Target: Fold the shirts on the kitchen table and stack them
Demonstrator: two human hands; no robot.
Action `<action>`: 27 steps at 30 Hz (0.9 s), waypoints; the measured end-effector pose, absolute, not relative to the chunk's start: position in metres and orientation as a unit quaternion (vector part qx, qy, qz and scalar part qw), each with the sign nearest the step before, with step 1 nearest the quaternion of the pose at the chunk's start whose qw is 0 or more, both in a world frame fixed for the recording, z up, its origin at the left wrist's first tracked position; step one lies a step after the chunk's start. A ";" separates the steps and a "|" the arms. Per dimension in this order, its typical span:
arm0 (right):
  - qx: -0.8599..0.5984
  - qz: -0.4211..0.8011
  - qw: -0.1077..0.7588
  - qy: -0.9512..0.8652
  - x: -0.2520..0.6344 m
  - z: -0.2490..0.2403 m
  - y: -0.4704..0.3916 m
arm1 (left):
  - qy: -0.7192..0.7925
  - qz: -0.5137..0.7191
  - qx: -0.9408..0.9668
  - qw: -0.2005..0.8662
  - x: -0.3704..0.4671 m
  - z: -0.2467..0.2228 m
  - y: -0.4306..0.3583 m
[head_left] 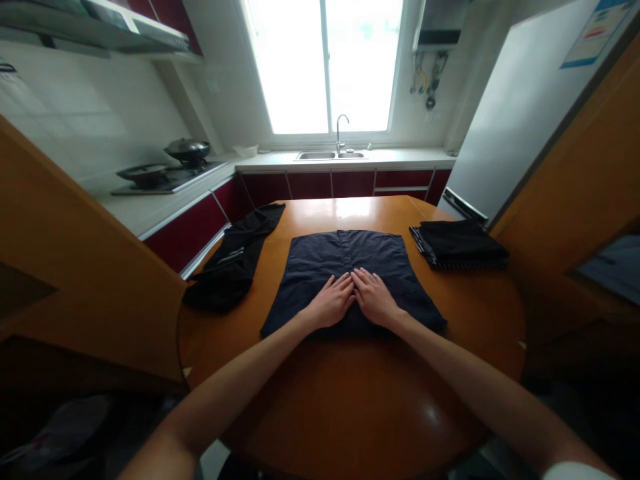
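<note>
A dark navy garment point(320, 260), perhaps folded trousers, lies spread on the wooden table point(345, 400) in front of me. My left hand point(333, 301) rests flat on its middle, fingers stretched out. Beside it my right hand point(374, 295) also presses flat on the cloth, and the fingertips of both hands meet or nearly meet. Neither hand grips anything. Under the palms the cloth is hidden.
A crumpled black garment point(233, 260) lies along the table's left edge. On the right sits a folded black cloth stack point(460, 243). Behind are a counter with a sink point(320, 156), a stove with a lidded pan point(187, 148), and a fridge point(520, 113).
</note>
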State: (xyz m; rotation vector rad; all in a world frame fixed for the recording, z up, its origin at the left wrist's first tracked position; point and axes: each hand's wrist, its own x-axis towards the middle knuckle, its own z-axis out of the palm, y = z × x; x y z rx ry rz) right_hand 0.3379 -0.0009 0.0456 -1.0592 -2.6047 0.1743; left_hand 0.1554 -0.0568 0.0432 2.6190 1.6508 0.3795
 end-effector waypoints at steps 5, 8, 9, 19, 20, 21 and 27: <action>-0.451 0.094 0.109 -0.881 0.356 0.016 0.012 | 0.537 0.094 0.838 -0.011 0.141 0.022 -0.058; -0.490 0.092 0.106 -0.860 0.383 0.013 0.032 | 0.593 0.095 0.800 0.000 0.099 0.016 -0.060; -0.502 0.090 0.110 -0.853 0.392 0.014 0.038 | 0.620 0.100 0.779 0.004 0.083 0.016 -0.060; -0.557 0.121 0.199 -0.797 0.427 0.021 0.072 | 0.671 0.255 0.691 0.085 -0.001 0.032 -0.053; -0.557 0.130 0.201 -0.795 0.426 0.021 0.073 | 0.672 0.259 0.688 0.095 0.000 0.033 -0.053; -0.558 0.138 0.204 -0.793 0.425 0.021 0.075 | 0.673 0.259 0.685 0.100 0.002 0.033 -0.052; -0.549 0.167 0.235 -0.784 0.425 0.027 0.079 | 0.688 0.239 0.681 0.072 0.006 0.032 -0.053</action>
